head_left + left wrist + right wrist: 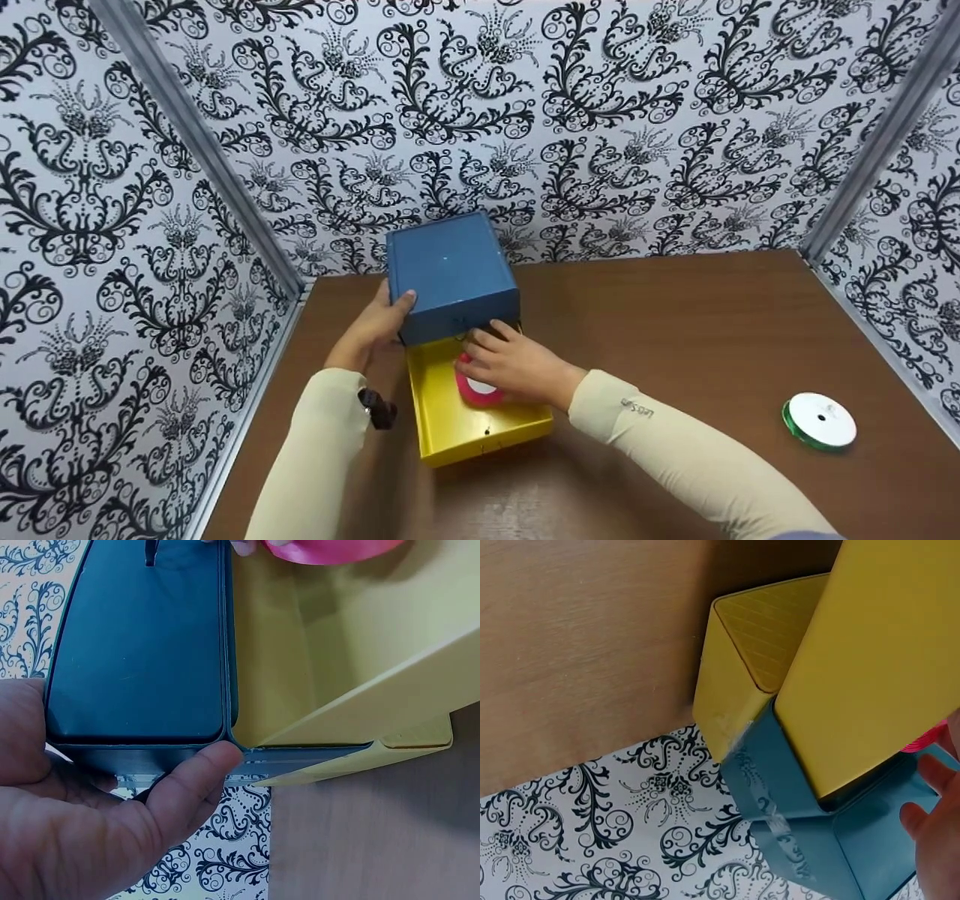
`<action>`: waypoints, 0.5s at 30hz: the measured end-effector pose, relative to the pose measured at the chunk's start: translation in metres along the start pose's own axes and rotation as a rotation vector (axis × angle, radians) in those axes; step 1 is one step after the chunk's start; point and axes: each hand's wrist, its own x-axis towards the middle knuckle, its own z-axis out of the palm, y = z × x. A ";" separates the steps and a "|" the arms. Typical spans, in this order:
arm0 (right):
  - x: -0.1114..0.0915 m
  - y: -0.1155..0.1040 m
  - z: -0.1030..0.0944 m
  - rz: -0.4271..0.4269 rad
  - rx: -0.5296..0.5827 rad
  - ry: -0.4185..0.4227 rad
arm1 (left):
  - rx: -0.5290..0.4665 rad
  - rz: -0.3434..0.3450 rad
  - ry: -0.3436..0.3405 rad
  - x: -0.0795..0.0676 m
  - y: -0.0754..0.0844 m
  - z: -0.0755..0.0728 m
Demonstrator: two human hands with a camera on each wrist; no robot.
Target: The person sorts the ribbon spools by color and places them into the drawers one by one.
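A blue drawer box (454, 266) stands near the back wall, its lower yellow drawer (435, 420) pulled out towards me. My left hand (379, 322) grips the box by its left side; in the left wrist view the thumb (196, 778) presses near the front corner. Inside the drawer a pink ribbon spool (480, 391) with a white centre shows beneath my right hand (517, 366), whose fingers hold it at its back edge. The right thumb is hidden in the head view. In the right wrist view two fingertips (932, 772) stick out close to the blue front.
On the brown table (660, 330), far to the right, lies a spool of green ribbon (821, 420) with a white face. Patterned panels (600, 150) enclose the back and both sides. A dark pull (151, 551) hangs on the upper blue front.
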 end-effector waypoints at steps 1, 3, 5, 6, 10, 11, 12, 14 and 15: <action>0.000 0.000 0.001 0.000 0.003 -0.004 | -0.002 -0.005 0.002 0.000 0.000 0.000; 0.000 -0.001 0.002 0.000 0.001 -0.001 | -0.010 -0.007 0.003 -0.001 -0.001 0.000; 0.000 -0.002 0.003 0.003 0.004 0.005 | -0.015 -0.010 0.007 -0.001 -0.002 0.000; 0.000 -0.002 0.004 0.005 0.007 0.005 | -0.014 -0.009 0.009 -0.001 -0.002 0.000; -0.001 -0.003 0.005 0.010 0.025 0.005 | -0.021 -0.015 0.013 -0.002 -0.003 0.000; -0.001 -0.003 0.005 0.013 0.034 0.001 | -0.026 -0.012 0.011 -0.001 -0.003 0.000; -0.001 -0.003 0.005 0.015 0.042 0.000 | -0.035 -0.010 0.008 -0.002 -0.002 0.000; -0.003 -0.003 0.004 0.023 0.052 0.003 | -0.043 -0.004 0.005 -0.001 -0.002 0.000; -0.003 -0.003 0.003 0.029 0.059 0.002 | -0.049 -0.003 0.003 -0.001 -0.002 0.000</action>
